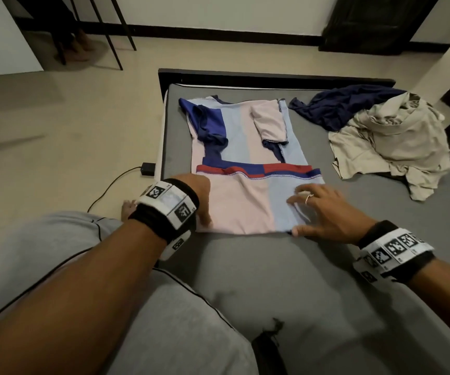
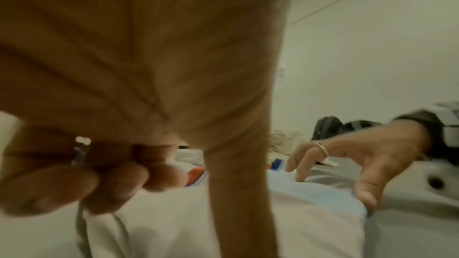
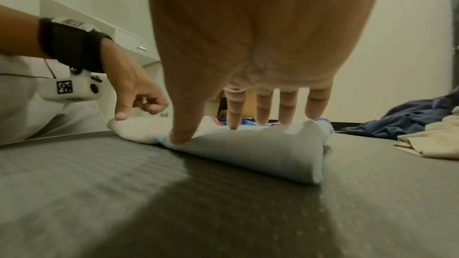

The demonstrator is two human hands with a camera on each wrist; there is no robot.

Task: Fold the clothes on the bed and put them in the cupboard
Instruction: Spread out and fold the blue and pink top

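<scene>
Shirt (image 1: 245,163) lies flat on bed (image 1: 286,280), long axis 12–6 o'clock, collar at 12, bottom part folded over. Left hand (image 1: 200,197) pinches the fold's 9 o'clock corner; right hand (image 1: 324,209), fingers spread, presses the 3 o'clock side.

On the bed (image 1: 313,280) the shirt (image 1: 245,147) lies at centre with its near end doubled over, the left hand (image 1: 199,196) on its 7 o'clock corner and the right hand (image 1: 324,209) on its 5 o'clock corner, while two loose garments (image 1: 380,131) lie heaped at 2 o'clock, well apart from it.
</scene>
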